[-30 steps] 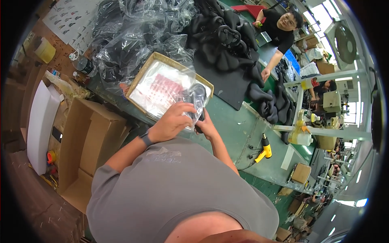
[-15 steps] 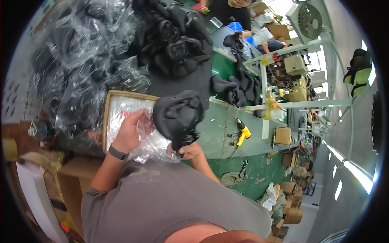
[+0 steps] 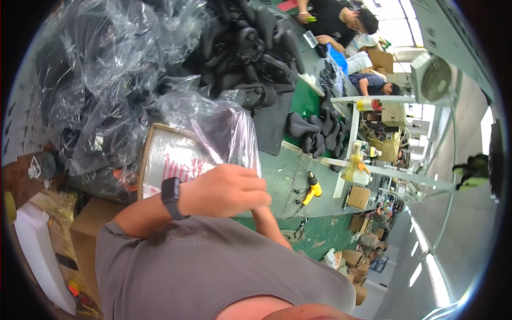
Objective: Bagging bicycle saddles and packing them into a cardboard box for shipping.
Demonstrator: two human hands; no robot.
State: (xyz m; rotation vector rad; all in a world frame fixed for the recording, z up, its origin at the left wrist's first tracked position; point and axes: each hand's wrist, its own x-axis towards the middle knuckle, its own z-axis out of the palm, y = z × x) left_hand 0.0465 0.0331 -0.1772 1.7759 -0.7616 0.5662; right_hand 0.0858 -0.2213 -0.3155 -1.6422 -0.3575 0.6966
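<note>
My left hand (image 3: 224,191), with a dark watch at the wrist, reaches across to the right with its fingers curled together. The lower end of a clear plastic bag (image 3: 242,136) meets these fingers; the bag stretches away from me, puffed out and shiny. Whether the black bicycle saddle lies inside it I cannot make out. My right forearm (image 3: 273,228) comes up behind the left hand, which hides the right hand's fingers. Beneath the left arm sits a shallow cardboard box (image 3: 143,166) of flat clear bags with red print (image 3: 181,167).
Bagged saddles (image 3: 101,85) heap up on the left, and bare black saddles (image 3: 250,48) pile at the far middle. More saddles (image 3: 314,130) and a yellow heat gun (image 3: 312,190) lie on the green bench (image 3: 280,170) to the right. Beyond, a co-worker (image 3: 333,21) stands.
The black saddle, bare in my right hand before, no longer shows plainly. The bag has opened out away from me, and my left hand has crossed to the right over my right hand.
</note>
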